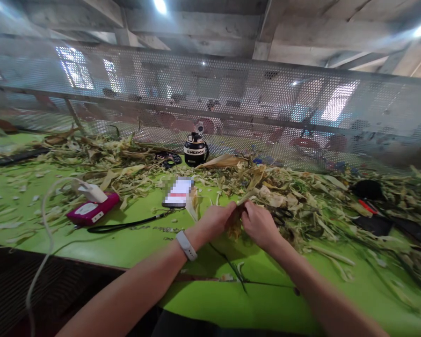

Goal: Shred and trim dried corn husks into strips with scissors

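Observation:
My left hand [217, 222], with a white band [186, 245] at its wrist, is closed in front of me over the green table. Close beside it my right hand [261, 225] is closed too, thumb and fingers pinched together. Between them both hands grip a pale corn husk [246, 197] that points up and away. Yellowish husk fibres [234, 230] hang below the fingers. Dark scissors [282, 214] lie just past my right hand, partly hidden. A phone [178, 192] with a lit, blurred screen lies beyond my left hand, its black strap [126, 225] stretched to the left.
Loose husk scraps [301, 189] cover much of the green table [143, 250]. A magenta power strip [93, 209] with a white plug and cable sits at left. A black bottle [195, 150] stands before the perforated metal screen [231, 93]. Dark items [368, 189] lie at right.

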`<control>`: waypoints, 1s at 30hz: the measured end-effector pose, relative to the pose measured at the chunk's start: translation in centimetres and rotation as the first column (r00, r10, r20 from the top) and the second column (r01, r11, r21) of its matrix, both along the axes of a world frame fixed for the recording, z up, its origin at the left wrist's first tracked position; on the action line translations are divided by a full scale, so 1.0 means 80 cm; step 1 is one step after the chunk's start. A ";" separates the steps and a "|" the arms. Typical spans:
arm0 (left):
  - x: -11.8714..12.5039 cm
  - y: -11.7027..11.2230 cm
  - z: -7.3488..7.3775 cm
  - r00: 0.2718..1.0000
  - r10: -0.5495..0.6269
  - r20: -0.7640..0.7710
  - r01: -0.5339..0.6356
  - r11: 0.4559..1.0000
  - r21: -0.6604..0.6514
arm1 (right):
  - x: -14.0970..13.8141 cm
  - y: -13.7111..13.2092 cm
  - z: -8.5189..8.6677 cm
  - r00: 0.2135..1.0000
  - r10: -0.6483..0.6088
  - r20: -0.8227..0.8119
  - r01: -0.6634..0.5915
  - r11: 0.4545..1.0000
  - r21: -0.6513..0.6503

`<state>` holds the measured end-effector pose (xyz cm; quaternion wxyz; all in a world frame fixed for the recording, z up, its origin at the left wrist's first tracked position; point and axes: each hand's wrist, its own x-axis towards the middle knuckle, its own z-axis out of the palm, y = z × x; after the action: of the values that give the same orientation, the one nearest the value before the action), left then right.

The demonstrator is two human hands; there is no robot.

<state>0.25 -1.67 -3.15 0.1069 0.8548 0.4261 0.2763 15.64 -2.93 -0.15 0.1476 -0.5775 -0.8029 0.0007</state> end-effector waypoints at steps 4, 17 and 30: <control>0.005 -0.010 0.008 0.992 -0.058 -0.113 0.069 0.992 0.102 | -0.003 -0.001 0.005 0.995 -0.097 0.013 0.097 0.995 -0.012; 0.002 -0.016 0.016 0.869 0.055 0.491 -0.168 0.968 0.188 | 0.082 0.065 0.017 0.565 -0.203 -0.799 0.374 0.927 0.028; 0.004 0.014 0.016 0.438 0.269 0.858 0.137 0.923 -0.359 | 0.075 0.038 0.045 -0.067 -0.407 -0.911 -0.320 0.874 -0.367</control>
<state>0.55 -0.55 -1.88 0.4665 0.5225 0.3828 0.6023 21.65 0.10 3.46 0.5359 -0.4309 -0.3830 0.6168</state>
